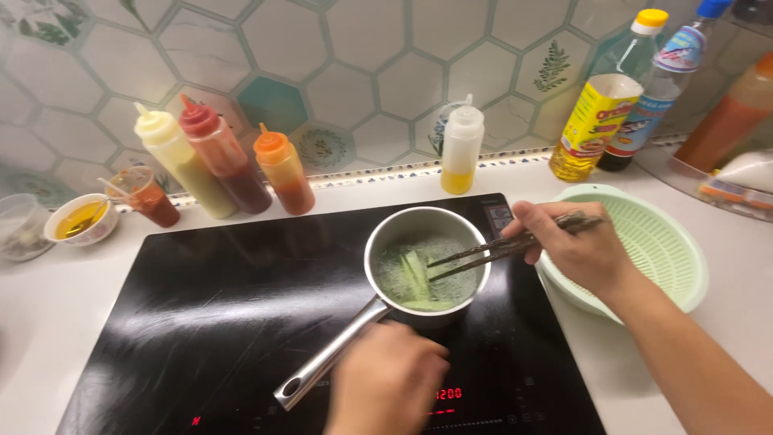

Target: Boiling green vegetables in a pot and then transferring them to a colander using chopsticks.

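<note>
Right hand: we see our right hand (576, 250) at 3 o'clock of the saucepan (427, 266), fingers clamped on a pair of dark chopsticks (507, 246) whose tips dip into the bubbling water.
Left hand: our left hand (386, 383) sits at 6 o'clock of the pan, over the lit red digits of the cooktop panel; it is blurred, and we cannot tell whether it is curled up or loose.
Saucepan: round, shiny steel, on the black glass induction cooktop (201, 322), its long tubular handle (330, 362) pointing to 7 o'clock, just beside our left hand.
Contents: pale green strips of vegetable (415, 274) in foaming water.
In the way: the handle runs close by our left hand; the colander crowds our right wrist.
Colander: light green perforated plastic colander (660, 242), at 3 o'clock of the pan, partly under our right hand.
Squeeze bottles: yellow, red and orange soft plastic squeeze bottles (221, 161) at 10 o'clock; a clear one (461, 149) at 12 o'clock.
Oil bottles: two tall oil bottles (620, 89) at 2 o'clock.
Small bowl: a small bowl (80, 221) of yellow liquid at 9 o'clock.
Counter: pale smooth counter (48, 306); hexagon-tiled wall behind.
</note>
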